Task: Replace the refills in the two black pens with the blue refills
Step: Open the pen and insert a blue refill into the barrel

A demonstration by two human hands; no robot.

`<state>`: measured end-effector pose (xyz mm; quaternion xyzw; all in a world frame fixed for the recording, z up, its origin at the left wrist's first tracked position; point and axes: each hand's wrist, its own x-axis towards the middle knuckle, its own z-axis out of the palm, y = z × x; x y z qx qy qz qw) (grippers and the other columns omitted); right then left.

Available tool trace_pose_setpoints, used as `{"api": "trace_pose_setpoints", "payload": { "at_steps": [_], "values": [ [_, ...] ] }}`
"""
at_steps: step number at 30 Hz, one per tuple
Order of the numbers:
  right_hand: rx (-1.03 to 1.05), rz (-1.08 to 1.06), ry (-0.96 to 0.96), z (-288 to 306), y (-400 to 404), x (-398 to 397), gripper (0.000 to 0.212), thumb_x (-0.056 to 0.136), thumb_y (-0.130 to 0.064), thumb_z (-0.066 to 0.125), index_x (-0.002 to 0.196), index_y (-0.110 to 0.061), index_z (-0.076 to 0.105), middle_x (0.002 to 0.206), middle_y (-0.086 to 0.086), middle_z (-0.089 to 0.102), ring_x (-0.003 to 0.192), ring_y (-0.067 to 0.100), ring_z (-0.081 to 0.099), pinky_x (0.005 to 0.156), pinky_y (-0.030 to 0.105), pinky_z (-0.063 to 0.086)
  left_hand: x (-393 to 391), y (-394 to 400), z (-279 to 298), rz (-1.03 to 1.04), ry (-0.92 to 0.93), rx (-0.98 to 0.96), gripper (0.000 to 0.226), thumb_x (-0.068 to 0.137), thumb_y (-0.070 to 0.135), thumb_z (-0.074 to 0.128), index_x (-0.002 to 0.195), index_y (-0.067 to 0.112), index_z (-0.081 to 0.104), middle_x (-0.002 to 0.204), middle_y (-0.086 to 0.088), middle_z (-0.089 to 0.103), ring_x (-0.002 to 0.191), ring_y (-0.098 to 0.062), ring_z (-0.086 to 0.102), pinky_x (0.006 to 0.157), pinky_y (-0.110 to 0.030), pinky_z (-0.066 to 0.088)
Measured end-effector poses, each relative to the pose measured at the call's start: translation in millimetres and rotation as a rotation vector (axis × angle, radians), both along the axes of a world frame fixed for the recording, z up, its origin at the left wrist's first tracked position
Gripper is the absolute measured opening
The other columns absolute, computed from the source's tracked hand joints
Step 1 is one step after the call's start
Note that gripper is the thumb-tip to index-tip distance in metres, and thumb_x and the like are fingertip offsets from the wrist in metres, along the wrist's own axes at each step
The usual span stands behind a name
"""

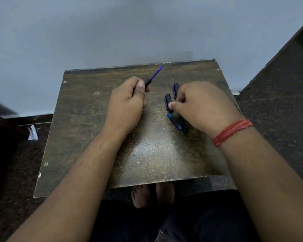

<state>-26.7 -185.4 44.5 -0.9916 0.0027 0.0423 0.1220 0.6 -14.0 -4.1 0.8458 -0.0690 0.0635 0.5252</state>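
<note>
Left grip: the left hand (pixel 128 100) is clenched around a black pen barrel (pixel 147 83), thumb pressed along its side, with a blue refill (pixel 157 72) sticking out of the barrel's far end and pointing up and to the right toward the far edge of the surface (pixel 87 123).
Right grip: the right hand (pixel 199 105) hovers over the loose parts at the right with its fingers curled down; thumb and fingertips seem to be closing on a dark pen piece (pixel 168 102), but I cannot tell whether it is actually pinched or only touched.
Task things: a second dark piece (pixel 175 88) lies just beyond the fingers, and two more pen parts, one showing blue (pixel 174 121), lie close together near the heel of the right hand (partly hidden, so which is barrel and which is cap is unclear).
Step in hand, as I judge it: the refill is seated in one pen and the front piece is being fetched to close it.
Doing it well: keep the barrel steady and tilted so the refill does not slide out, lift just one piece clear of its neighbours, then thread it straight over the tip without bending the thin refill.
Edges: the refill's tip sits over the far edge by the wall; the parts lie well in from the right edge.
Open room: bare surface lies near and to the left of both hands.
</note>
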Motion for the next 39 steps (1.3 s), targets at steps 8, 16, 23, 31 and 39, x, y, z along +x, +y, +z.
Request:
{"api": "trace_pose_setpoints", "payload": {
  "at_steps": [8,16,23,31,39],
  "values": [
    [-0.233,0.118,0.056,-8.3,16.3,-3.9,0.043,0.092,-0.044,0.058,0.064,-0.021,0.035,0.067,-0.001,0.042,0.076,0.026,0.044,0.075,0.037,0.032,0.1,-0.1,-0.7,0.009,0.012,-0.019,0.029,0.104,0.023,0.041,0.092,0.009,0.063,0.061,0.001,0.055,0.053,-0.003,0.045,0.055,-0.022,0.038],
    [0.323,-0.078,-0.07,-16.2,16.1,7.0,0.023,0.084,-0.041,0.065,0.076,-0.019,0.067,0.072,-0.005,0.065,0.074,0.017,0.063,0.066,0.031,0.05,0.7,0.6,0.0,0.006,0.009,-0.005,0.029,0.104,0.023,0.041,0.091,0.01,0.063,0.061,0.002,0.056,0.051,-0.002,0.044,0.052,-0.021,0.036],
    [1.268,-0.376,-0.209,-30.4,0.0,19.7,0.023,0.087,-0.014,0.07,0.069,-0.014,0.055,0.069,0.015,0.067,0.055,0.019,0.057,0.049,0.028,0.039,-1.5,-1.3,-1.1,-0.035,0.016,-0.011,0.029,0.105,0.024,0.041,0.09,0.012,0.062,0.061,0.001,0.055,0.053,-0.006,0.046,0.054,-0.025,0.039],
    [1.767,-0.49,-0.452,-32.3,-10.0,27.6,0.015,0.091,0.002,0.066,0.088,-0.008,0.054,0.07,0.007,0.067,0.062,0.019,0.065,0.059,0.027,0.053,-4.3,-5.2,-2.2,-0.118,0.007,0.049,0.028,0.105,0.025,0.042,0.089,0.015,0.063,0.059,0.005,0.056,0.052,-0.002,0.046,0.055,-0.017,0.037],
    [1.706,-0.42,-0.528,-32.8,-11.7,27.8,0.013,0.091,0.001,0.065,0.092,-0.008,0.056,0.073,0.007,0.068,0.07,0.024,0.068,0.068,0.032,0.055,-5.4,-6.4,-0.5,-0.15,0.01,0.071,0.027,0.104,0.021,0.043,0.089,0.013,0.064,0.059,0.002,0.057,0.055,-0.002,0.048,0.056,-0.014,0.037]
  ]
}}
